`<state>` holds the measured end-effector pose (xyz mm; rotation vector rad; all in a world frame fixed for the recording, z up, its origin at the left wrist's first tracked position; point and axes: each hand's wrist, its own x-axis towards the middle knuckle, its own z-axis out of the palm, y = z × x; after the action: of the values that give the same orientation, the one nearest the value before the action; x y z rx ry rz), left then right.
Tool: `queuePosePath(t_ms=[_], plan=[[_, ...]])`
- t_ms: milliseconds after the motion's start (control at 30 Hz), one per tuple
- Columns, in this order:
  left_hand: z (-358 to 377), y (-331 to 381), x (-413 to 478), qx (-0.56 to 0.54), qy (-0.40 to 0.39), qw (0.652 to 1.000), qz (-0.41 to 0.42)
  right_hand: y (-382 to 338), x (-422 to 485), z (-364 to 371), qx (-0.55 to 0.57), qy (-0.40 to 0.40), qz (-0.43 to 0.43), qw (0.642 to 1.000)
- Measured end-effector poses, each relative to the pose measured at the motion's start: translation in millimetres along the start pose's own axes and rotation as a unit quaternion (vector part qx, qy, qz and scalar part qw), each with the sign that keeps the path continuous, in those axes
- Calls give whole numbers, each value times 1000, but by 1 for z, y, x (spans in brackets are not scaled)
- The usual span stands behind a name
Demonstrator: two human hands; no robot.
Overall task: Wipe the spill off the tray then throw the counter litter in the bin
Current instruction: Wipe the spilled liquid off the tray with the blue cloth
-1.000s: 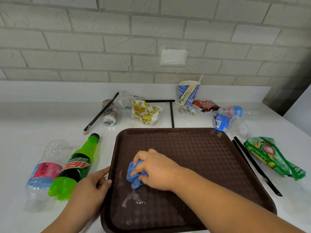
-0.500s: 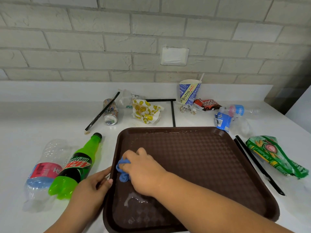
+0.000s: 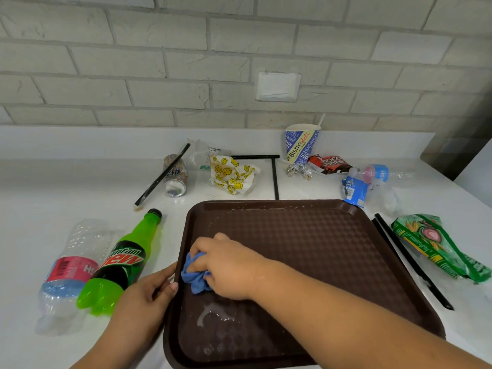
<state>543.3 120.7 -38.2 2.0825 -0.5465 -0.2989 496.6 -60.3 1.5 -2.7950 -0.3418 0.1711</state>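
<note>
A brown textured tray (image 3: 314, 235) lies on the white counter in front of me. My right hand (image 3: 229, 267) presses a crumpled blue cloth (image 3: 195, 275) onto the tray's left side. A wet whitish spill (image 3: 213, 316) glistens just below the cloth, with more wet patches near the tray's front left corner. My left hand (image 3: 145, 296) grips the tray's left rim. Left of the tray lie a green Mountain Dew bottle (image 3: 123, 265) and a crushed clear bottle (image 3: 69, 272) with a red label.
Along the back lie a crushed can (image 3: 174, 179), a black stick (image 3: 162, 178), a smiley wrapper (image 3: 233, 175), a paper cup (image 3: 300, 143), foil balls, a chocolate wrapper (image 3: 330, 163) and bottles. A green packet (image 3: 436, 246) and black straws (image 3: 410, 262) lie right. No bin is in view.
My right hand has slid the blue cloth leftward to the tray's left edge, then slightly down. My left hand stays on the tray's rim.
</note>
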Motion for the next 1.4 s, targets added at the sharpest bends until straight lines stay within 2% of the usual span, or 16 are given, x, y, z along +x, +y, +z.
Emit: queuePosePath(t_ms=[133,200,333,433,500,567,700,833,933,1000,1100,1167,1300,1400], plan=[[3,-2,0,-13,5,1000,3,-4,-8,3,6,-58,-47,997],[3,-3,1,-20,6,1000,3,1,-11,-5,2,-83,-44,996],[3,-6,1,-9,11,1000,1,5,-17,-4,0,-37,-9,999],[4,-6,1,-16,6,1000,2,1,-26,1,23,-66,-49,996],[4,-7,1,-25,6,1000,-2,2,-27,-6,47,-91,-23,994],[4,-8,1,-23,6,1000,4,2,-27,-9,42,-71,-7,997],[3,-6,1,-28,-1,1000,3,-7,-35,2,13,-63,-69,996],[3,-4,1,-27,-4,1000,-4,3,-38,-10,30,-87,-20,996],[3,-3,0,-27,-6,1000,6,-1,-43,-4,19,-62,-49,997],[2,-3,-1,-34,-8,999,6,-3,-50,1,29,-75,-69,994],[2,0,-3,-29,-4,1000,8,9,-54,-11,58,-123,-17,991],[2,2,-4,-25,2,1000,3,15,-51,-19,52,-103,15,993],[1,2,-2,-29,-1,1000,-1,18,-32,-16,84,20,75,993],[1,3,-3,-41,-6,999,-11,20,-12,2,29,31,112,993]])
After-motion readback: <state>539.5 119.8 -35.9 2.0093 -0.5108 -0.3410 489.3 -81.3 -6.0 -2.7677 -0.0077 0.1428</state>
